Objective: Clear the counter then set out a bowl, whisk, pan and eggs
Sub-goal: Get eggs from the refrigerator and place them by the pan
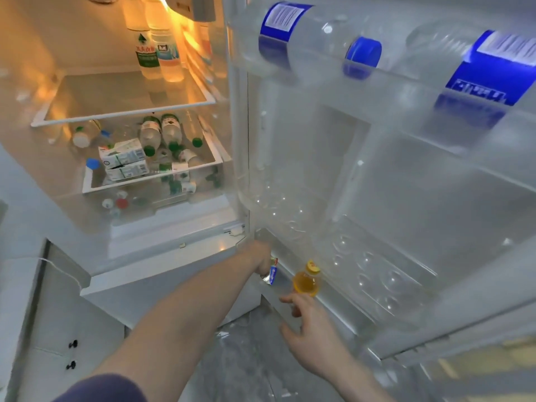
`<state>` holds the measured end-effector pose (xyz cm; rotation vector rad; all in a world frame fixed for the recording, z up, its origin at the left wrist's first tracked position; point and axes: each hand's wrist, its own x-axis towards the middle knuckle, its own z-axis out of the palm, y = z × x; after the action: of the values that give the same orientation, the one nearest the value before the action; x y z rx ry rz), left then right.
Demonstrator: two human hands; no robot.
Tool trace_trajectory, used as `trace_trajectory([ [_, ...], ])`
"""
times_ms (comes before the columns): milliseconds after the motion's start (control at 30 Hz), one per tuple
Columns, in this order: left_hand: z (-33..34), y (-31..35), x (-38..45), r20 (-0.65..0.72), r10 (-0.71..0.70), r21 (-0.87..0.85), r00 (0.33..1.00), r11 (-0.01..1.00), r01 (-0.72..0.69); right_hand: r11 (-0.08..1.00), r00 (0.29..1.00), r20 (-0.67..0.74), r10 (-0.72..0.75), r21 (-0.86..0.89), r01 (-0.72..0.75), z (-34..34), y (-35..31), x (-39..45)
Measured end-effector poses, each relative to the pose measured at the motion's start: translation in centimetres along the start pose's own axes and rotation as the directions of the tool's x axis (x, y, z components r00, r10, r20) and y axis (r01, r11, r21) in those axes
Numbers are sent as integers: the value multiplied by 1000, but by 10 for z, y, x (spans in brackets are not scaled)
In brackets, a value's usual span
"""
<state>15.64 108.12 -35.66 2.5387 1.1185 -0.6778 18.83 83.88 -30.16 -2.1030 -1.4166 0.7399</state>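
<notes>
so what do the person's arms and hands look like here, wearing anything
Both hands are bare: no gloves, rings or watch show. The left arm is bare from the wrist up to a dark navy sleeve at the frame's bottom edge, likely a short one. The right hand and its forearm are bare too; no sleeve shows on that side. The left hand is also uncovered.

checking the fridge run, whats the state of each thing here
fridge door: open
left hand: grips a small packet at the bottom door shelf
right hand: open, fingers by the yellow bottle
yellow bottle: capped, upright on the door shelf
egg tray: empty
</notes>
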Motion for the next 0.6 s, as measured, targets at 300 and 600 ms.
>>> trace_trajectory([
  [300,-4,0,5,-94,87,-62,992,994,-94,998,999,-28,29,58,-27,3,-5,9],
  [600,-11,-61,-94,-488,-83,-433,869,887,-159,997,1000,7,27,-69,-27,29,-32,79],
])
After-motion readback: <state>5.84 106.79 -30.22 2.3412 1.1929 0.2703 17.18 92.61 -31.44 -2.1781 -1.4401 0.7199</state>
